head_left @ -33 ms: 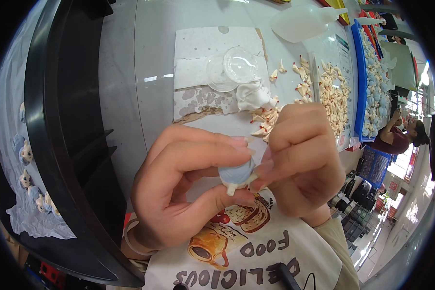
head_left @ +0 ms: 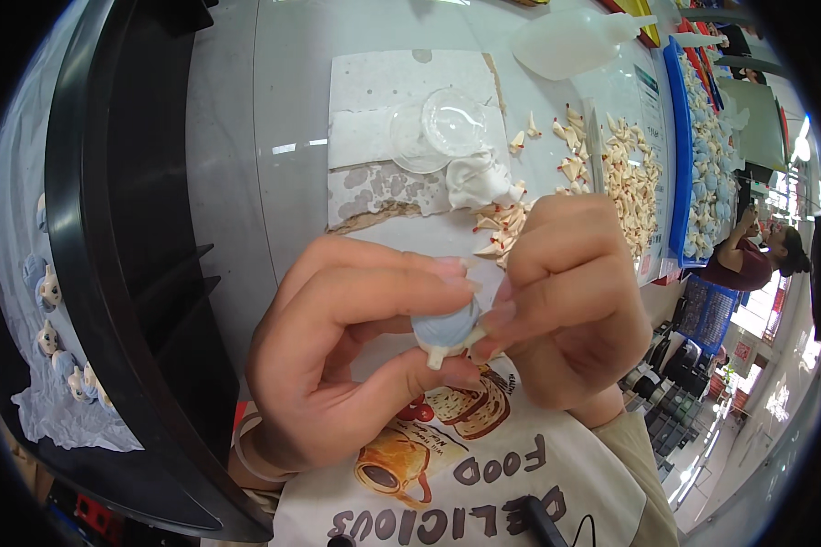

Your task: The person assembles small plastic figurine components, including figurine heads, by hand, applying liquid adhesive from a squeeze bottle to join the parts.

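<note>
Between the thumb and fingers of my left hand [head_left: 337, 351] is a small figurine part [head_left: 447, 328], pale blue above with a cream underside and a short cream peg pointing down. My right hand [head_left: 575, 301] is closed in a pinch at its right side. A small cream piece [head_left: 474, 336] shows at those fingertips; whether it is loose or part of the figurine I cannot tell. Just beyond my hands lie loose cream pointed pieces with red tips [head_left: 499, 232]. A crumpled white wad [head_left: 477, 180] rests beside a clear round plastic cup [head_left: 453, 123].
A stained white board [head_left: 374, 128] lies under the cup. A translucent squeeze bottle [head_left: 566, 44] is at the far right. Many cream pieces [head_left: 631, 182] and a blue tray [head_left: 675, 155] of blue-and-cream parts are rightward. A black rack [head_left: 123, 228] with figurine heads [head_left: 50, 287] stands left. A person [head_left: 753, 255] is farther right.
</note>
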